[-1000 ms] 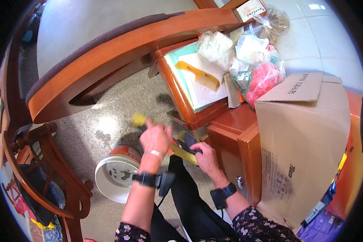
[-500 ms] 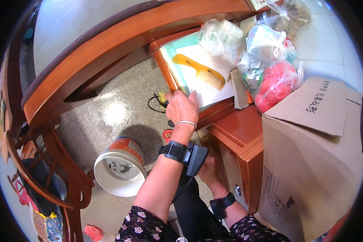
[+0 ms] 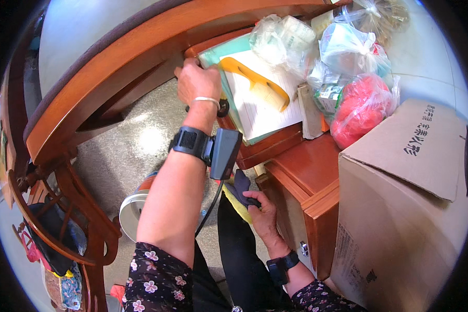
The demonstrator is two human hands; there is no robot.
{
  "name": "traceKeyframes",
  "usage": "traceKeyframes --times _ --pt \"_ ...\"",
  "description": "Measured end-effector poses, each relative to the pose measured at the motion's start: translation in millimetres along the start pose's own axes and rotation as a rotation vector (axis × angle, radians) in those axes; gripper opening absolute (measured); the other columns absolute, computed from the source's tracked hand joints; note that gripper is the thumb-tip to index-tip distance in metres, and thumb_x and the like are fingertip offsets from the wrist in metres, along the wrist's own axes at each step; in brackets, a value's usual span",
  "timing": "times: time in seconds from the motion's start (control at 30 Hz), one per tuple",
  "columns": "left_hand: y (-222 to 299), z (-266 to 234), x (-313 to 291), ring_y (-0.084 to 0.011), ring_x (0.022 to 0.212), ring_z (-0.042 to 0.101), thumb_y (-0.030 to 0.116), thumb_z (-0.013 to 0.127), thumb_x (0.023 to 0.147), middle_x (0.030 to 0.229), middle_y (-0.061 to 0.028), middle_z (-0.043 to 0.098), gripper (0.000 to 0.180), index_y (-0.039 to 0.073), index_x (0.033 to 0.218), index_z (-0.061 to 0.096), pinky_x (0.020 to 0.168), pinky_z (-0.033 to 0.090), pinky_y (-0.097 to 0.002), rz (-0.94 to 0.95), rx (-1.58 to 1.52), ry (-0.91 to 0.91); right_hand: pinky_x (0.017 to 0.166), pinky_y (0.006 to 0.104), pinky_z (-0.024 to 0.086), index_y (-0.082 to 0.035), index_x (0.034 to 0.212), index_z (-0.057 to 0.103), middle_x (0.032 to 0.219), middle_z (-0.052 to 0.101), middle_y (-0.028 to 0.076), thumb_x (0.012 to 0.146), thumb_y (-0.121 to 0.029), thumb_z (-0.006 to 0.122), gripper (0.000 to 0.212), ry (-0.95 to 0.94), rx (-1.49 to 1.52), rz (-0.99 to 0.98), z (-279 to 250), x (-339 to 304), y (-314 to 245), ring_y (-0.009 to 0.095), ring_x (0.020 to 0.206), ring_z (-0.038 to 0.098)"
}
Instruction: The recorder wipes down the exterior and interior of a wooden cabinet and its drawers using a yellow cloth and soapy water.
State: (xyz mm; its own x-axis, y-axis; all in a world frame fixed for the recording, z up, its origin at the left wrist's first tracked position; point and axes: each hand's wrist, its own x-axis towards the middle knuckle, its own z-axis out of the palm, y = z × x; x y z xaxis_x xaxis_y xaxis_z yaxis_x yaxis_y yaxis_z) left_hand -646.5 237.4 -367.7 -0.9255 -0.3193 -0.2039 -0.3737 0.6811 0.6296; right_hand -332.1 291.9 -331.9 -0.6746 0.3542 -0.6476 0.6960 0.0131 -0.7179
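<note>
Your left hand (image 3: 197, 83) has a thin pale bangle around its wrist. Below it on that forearm you wear a black strap (image 3: 191, 141) holding a boxy dark grey device (image 3: 224, 153), and a black cable (image 3: 209, 210) runs down from the device. Your right hand (image 3: 262, 212) has a similar black band (image 3: 281, 266) with a chunky housing at its wrist. Your short sleeves (image 3: 158, 275) are dark fabric printed with small pink and white flowers. You wear plain black trousers (image 3: 244, 260).
</note>
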Motion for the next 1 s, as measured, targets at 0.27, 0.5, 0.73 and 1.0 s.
traceKeyframes --times 0.27,0.5,0.73,1.0 --pt "2.5 -16.4 22.4 -0.0300 0.082 0.066 0.013 0.073 0.068 0.092 -0.0193 0.067 0.029 -0.003 0.091 0.065 0.074 0.051 -0.0378 -0.353 -0.557 -0.331 0.090 0.0295 0.042 0.000 0.104 0.060 0.100 0.061 0.010 0.073 0.005 0.045 0.035 -0.034 -0.033 0.053 0.1 4.4 -6.0 0.019 0.098 0.058" --pt "1.2 -27.3 9.9 -0.0153 0.071 0.061 0.038 0.071 0.080 0.082 -0.0082 0.064 0.045 -0.004 0.090 0.063 0.066 0.049 -0.0288 -0.027 -0.372 -0.909 0.091 0.0274 0.041 0.000 0.108 0.059 0.104 0.061 0.009 0.076 0.005 0.043 0.036 0.043 0.097 0.006 9.2 5.7 -45.8 0.016 0.099 0.056" --pt "34.7 -35.3 -7.0 -0.0154 0.065 0.060 0.027 0.064 0.085 0.083 -0.0085 0.066 0.033 -0.005 0.093 0.064 0.061 0.049 -0.0303 -0.122 -0.767 -0.968 0.095 0.0402 0.040 0.003 0.122 0.048 0.121 0.047 0.024 0.086 -0.001 0.050 0.036 0.447 -0.348 -0.598 17.7 7.8 -75.6 0.038 0.109 0.049" --pt "86.5 -39.4 -72.6 -0.0442 0.078 0.061 0.036 0.051 0.087 0.079 -0.0289 0.061 0.044 -0.006 0.082 0.063 0.069 0.049 -0.0482 0.199 -0.253 -0.553 0.105 0.0495 0.027 0.002 0.137 0.028 0.135 0.035 0.025 0.088 -0.019 0.054 0.059 0.511 -0.964 -0.597 62.9 86.3 -30.4 0.041 0.126 0.033"
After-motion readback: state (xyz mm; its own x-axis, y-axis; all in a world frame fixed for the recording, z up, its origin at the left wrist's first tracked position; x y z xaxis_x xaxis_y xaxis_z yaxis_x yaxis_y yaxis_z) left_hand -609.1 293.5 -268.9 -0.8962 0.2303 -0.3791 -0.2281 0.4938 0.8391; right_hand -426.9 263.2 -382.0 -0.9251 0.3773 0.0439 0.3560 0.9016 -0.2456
